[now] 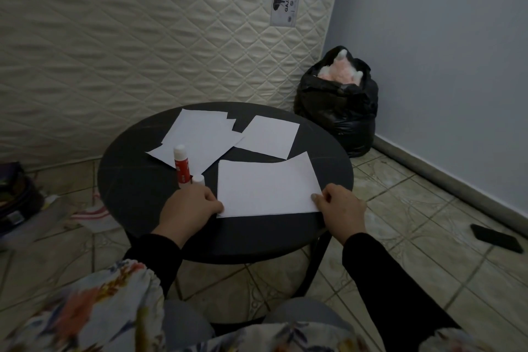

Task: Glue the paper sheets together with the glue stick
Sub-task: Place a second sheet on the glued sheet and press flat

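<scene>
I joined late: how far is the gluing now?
Done: nothing visibly glued. In hand: left hand and right hand hold the near sheet by its corners. Left: the glue stick stands untouched; the other sheets lie apart.

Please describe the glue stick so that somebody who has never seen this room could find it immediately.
Look at the round black table in front of the mattress. Near its left side, just beyond the left hand, the glue stick stands upright at the edge of a paper pile. It is the only red and white thing among flat white sheets.
</scene>
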